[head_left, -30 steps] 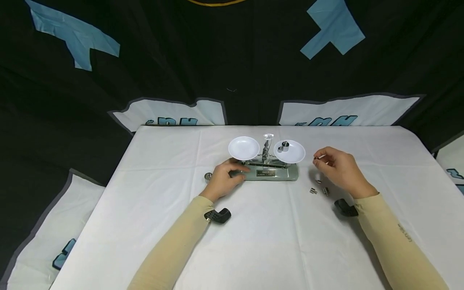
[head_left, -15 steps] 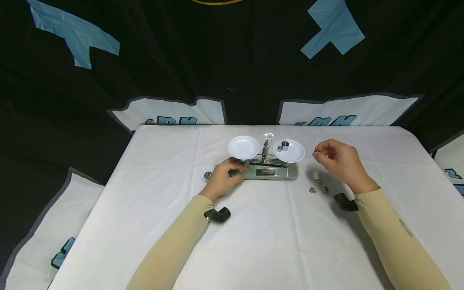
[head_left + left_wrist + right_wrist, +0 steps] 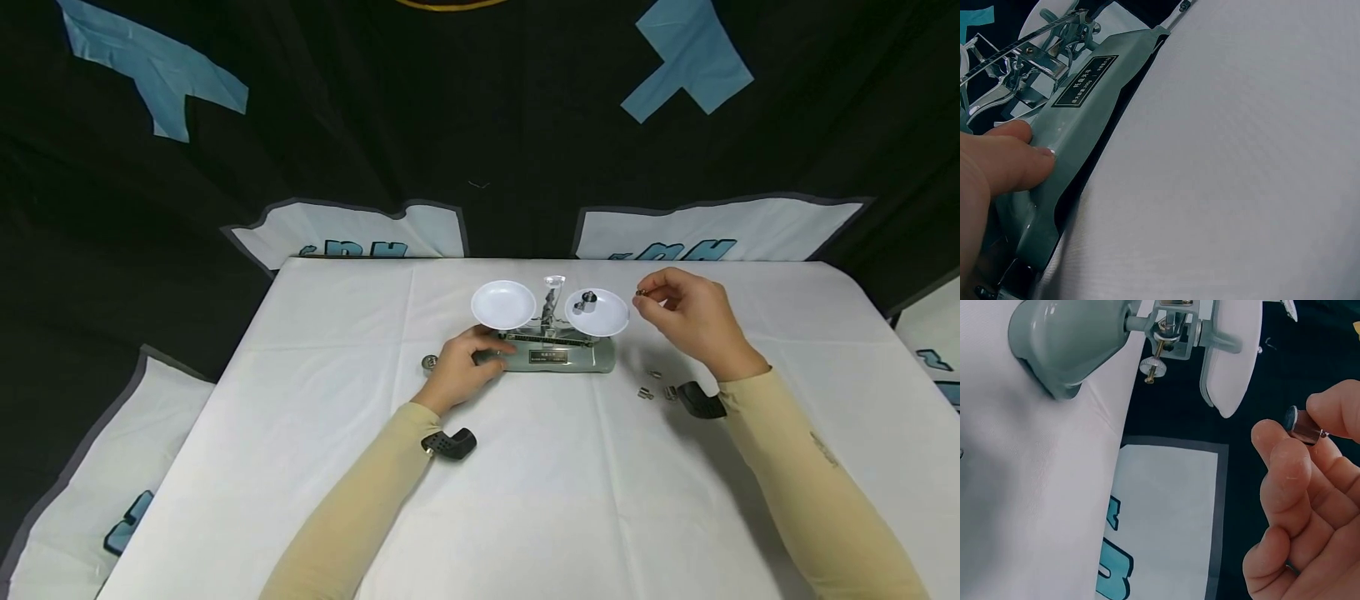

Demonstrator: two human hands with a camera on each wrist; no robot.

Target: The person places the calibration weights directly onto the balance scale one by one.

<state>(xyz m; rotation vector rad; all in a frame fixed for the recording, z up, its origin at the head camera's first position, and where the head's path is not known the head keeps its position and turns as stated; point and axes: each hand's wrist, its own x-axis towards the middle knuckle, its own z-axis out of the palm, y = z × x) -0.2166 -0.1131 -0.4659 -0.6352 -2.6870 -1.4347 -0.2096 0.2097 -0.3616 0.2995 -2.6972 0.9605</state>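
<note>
A green two-pan balance scale (image 3: pixel 581 358) stands on the table. My left hand (image 3: pixel 461 371) holds the left end of its base; the left wrist view shows the thumb (image 3: pixel 1029 165) pressed on the painted surface, other fingers largely hidden. Beside the right pan (image 3: pixel 617 315), my right hand (image 3: pixel 693 321) is raised and pinches a small metal weight (image 3: pixel 1305 427) between thumb and fingers. On that pan sit a knobbed metal weight (image 3: pixel 589 300) and a smaller one beside it. Nothing lies on the left pan (image 3: pixel 504 305).
Several small metal weights (image 3: pixel 646 393) lie on the white-covered table (image 3: pixel 525 500), right of the scale's base. A round metal piece (image 3: pixel 429 362) sits left of my left hand. A dark curtain (image 3: pixel 360 133) hangs behind the table.
My right hand has lifted the weight away from the loose ones, moving up and then left toward the right pan. My left hand stays on the base.
</note>
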